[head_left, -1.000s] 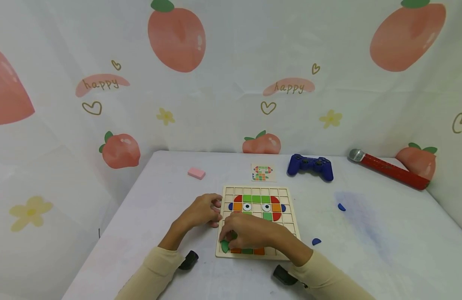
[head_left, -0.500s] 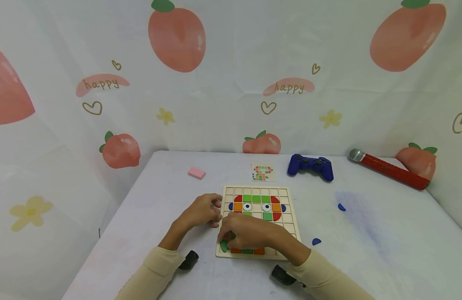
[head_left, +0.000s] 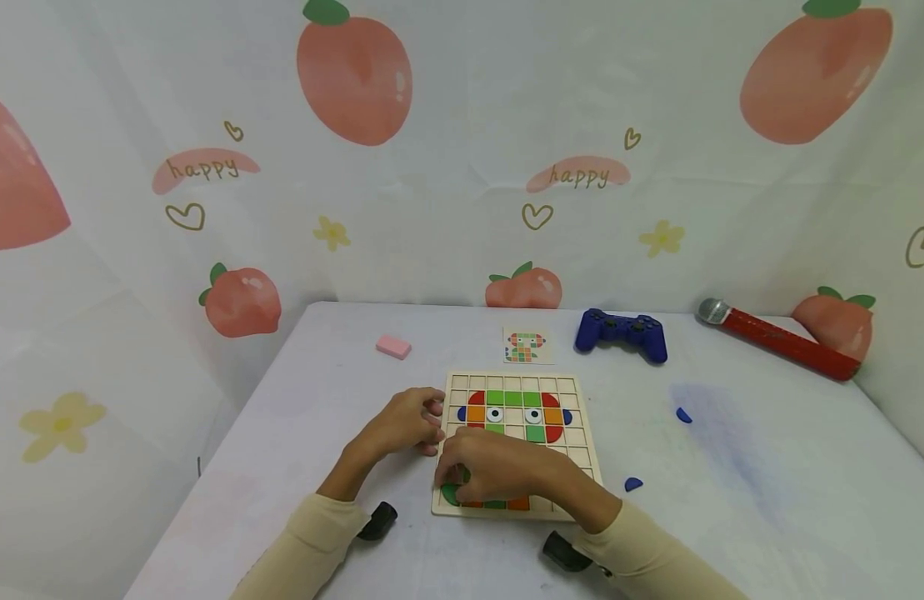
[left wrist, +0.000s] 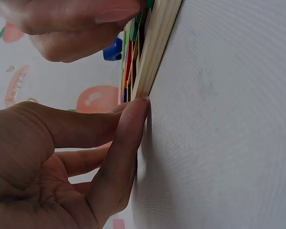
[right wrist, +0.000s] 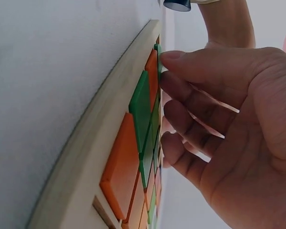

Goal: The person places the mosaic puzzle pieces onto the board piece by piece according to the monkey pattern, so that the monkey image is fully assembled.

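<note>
The square wooden grid board [head_left: 589, 467] lies on the table, with coloured tiles forming a face with two round eyes. At its left edge, my left hand [head_left: 403, 421] pinches the rim between thumb and index finger, as the left wrist view shows. My right hand [head_left: 499, 465] reaches across the board to the near left corner. Its curled fingers and thumb hold a green rounded tile [head_left: 450, 494] at that corner cell, partly hidden by the fingers. Close by, orange and green square tiles sit in the near row; an orange tile [right wrist: 121, 167] shows large in the right wrist view.
Behind the board lies a small pattern card [head_left: 527, 345]. A pink block [head_left: 393, 347] is at the back left. A blue game controller [head_left: 621, 334] and a red microphone-like object [head_left: 784, 340] lie at the back right. Two blue half-round tiles [head_left: 633, 483] rest right of the board.
The green tile has turned slightly and lies closer into the corner cell, under my right fingers, which shifted a little left. My left hand has stayed at the board's edge.
</note>
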A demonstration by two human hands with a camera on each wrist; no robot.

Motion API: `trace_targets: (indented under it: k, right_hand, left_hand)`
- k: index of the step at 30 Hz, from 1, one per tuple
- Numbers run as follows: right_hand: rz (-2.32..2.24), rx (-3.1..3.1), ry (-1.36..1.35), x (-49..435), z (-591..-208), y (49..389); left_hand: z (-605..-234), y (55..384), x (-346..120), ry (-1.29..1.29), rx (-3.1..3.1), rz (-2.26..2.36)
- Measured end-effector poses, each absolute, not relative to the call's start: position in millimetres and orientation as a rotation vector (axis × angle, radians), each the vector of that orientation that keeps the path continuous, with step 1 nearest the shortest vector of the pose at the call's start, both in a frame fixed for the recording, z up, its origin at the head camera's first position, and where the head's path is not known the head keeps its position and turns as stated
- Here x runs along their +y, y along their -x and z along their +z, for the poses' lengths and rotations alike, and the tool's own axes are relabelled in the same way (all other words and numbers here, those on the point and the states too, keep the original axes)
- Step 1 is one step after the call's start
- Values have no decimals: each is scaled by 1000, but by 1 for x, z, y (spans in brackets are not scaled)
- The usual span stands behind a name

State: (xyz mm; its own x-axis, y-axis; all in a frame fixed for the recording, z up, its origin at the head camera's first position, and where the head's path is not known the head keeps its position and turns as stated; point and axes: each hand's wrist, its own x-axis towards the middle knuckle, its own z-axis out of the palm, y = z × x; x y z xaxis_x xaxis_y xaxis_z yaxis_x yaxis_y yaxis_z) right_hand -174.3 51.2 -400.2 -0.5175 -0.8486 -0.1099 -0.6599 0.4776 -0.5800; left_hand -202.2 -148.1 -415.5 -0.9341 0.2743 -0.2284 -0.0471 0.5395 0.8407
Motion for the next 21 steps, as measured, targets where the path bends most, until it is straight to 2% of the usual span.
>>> trace_targets:
  k: [13,21]
  right_hand:
    - [-673,2340,1233,57,-400,174]
    - [-727,2400,1133,88,-400,174]
  left_hand:
    - [-416,203,-147,-183,2429,1358]
    - [-416,203,-148,-181,2437,1357]
